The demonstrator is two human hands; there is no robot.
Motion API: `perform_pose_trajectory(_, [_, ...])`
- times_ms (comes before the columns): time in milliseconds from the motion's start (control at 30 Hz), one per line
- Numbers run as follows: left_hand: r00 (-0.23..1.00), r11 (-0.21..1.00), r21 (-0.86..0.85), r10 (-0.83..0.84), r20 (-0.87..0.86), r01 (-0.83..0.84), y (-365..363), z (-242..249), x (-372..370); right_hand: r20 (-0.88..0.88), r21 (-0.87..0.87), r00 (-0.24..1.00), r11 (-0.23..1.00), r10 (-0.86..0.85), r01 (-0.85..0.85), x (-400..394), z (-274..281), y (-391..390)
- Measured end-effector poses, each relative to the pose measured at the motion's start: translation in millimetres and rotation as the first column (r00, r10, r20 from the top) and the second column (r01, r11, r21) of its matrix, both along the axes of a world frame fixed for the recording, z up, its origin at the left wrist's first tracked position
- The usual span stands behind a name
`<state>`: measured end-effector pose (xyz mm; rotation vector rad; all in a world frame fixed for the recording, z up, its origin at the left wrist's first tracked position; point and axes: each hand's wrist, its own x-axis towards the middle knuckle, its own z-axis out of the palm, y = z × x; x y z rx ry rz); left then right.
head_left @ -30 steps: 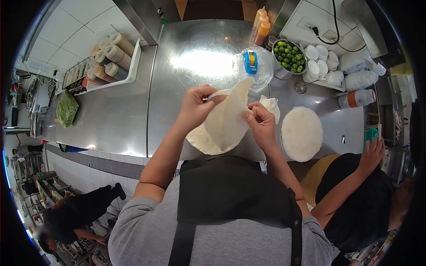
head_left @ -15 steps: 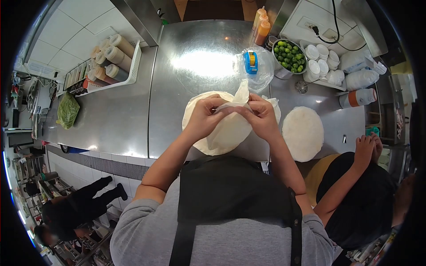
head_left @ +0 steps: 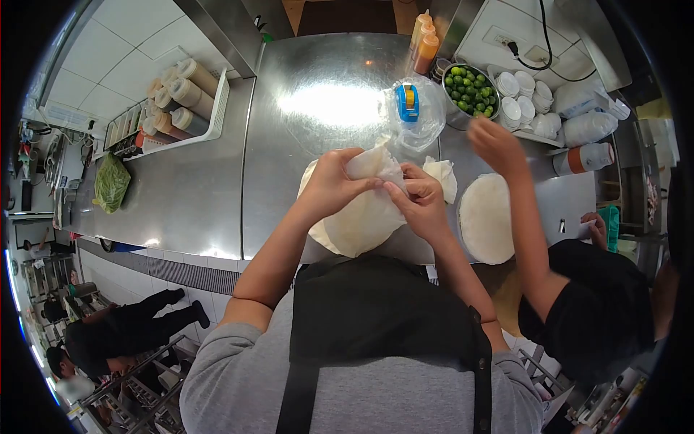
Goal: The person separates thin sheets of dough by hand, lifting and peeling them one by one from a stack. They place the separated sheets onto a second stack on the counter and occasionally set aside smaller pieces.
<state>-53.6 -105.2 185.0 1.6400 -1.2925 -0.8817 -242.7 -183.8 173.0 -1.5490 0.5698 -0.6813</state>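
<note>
Above the steel counter, my left hand (head_left: 334,179) pinches the upper edge of a thin, pale round wrapper sheet (head_left: 376,165). My right hand (head_left: 421,201) is closed on the same sheet, its thumb close to the left thumb. Part of the sheet stands up creased between both hands. Beneath them lie more pale round sheets (head_left: 354,228), partly covered by my hands. A crumpled or folded white piece (head_left: 441,177) rests just right of my right hand. Farther right is another pale round stack of wrappers (head_left: 484,220).
A blue tape dispenser (head_left: 408,101) lies on a clear plastic bag (head_left: 428,134). Behind are a metal pot of green limes (head_left: 470,90), sauce bottles (head_left: 426,50) and white cups (head_left: 517,105). A co-worker's hand (head_left: 495,145) reaches over the right side. A bottle rack (head_left: 213,119) stands left.
The upright flap of the sheet has shifted left and is gathered between my hands. My right hand has moved slightly lower. The co-worker's arm has swung forward toward the lime pot.
</note>
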Motion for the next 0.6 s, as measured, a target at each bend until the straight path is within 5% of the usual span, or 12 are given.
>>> perform_pose_trajectory(67, [0.963, 0.998, 0.061, 0.018, -0.27, -0.001, 0.0, -5.7, 11.3, 0.06, -0.053, 0.998, 0.999, -0.009, 0.012, -13.4, -6.2, -7.6])
perform_pose_trajectory(167, [0.922, 0.99, 0.13, 0.107, -0.373, -0.062, 4.2, 3.5, 29.8, -0.043, -0.085, 0.977, 0.975, -0.208, 0.204, -37.1, -34.6, -17.5])
perform_pose_trajectory(333, [0.977, 0.986, -0.111, -0.139, -0.159, 0.122, 2.6, -4.0, -0.4, -0.066, -0.007, 0.974, 0.976, -0.218, 0.218, -30.4, -47.2, -0.8])
perform_pose_trajectory(400, [0.97, 0.99, -0.019, -0.139, -0.199, 0.138, 7.8, -1.3, -7.6, 0.083, 0.342, 0.958, 0.911, -0.274, 0.231, -13.2, -28.0, 6.0])
perform_pose_trajectory(500, [0.964, 0.988, 0.019, -0.148, -0.219, 0.156, 11.4, -1.0, -16.8, 0.006, 0.085, 0.985, 0.982, -0.17, 0.169, -7.6, -23.8, -1.7])
perform_pose_trajectory(600, [0.959, 0.982, -0.028, -0.19, -0.21, 0.189, 15.4, 0.8, -12.9, -0.076, 0.111, 0.996, 0.993, -0.04, 0.048, -3.9, 2.2, -3.2])
